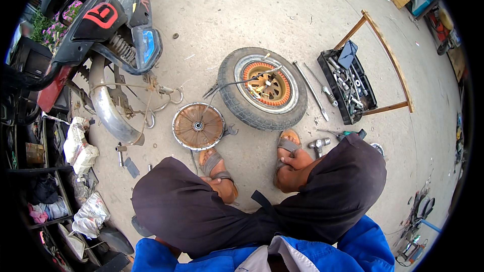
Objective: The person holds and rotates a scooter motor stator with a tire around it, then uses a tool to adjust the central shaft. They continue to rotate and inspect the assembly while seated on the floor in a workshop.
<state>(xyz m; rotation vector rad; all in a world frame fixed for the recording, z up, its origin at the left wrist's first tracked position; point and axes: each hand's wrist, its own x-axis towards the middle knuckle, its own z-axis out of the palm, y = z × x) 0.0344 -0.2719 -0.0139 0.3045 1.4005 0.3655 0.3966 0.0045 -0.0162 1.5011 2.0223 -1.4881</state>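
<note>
- Resting by the left sandal [212, 161], the left hand [216, 183] shows only partly; I cannot tell its grip.
- By the right sandal [288, 145], the right hand [298, 160] is partly hidden; its grip I cannot tell either.
- A rusty round cover [209, 130] lies beyond the left sandal, left of the tyred wheel [273, 90].
- Far right, a black toolbox [333, 85].

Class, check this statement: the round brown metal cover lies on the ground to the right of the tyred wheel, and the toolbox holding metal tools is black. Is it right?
Not quite: the round brown metal cover lies to the left of the tyred wheel, as the head view shows. The toolbox holding metal tools is black.
</note>
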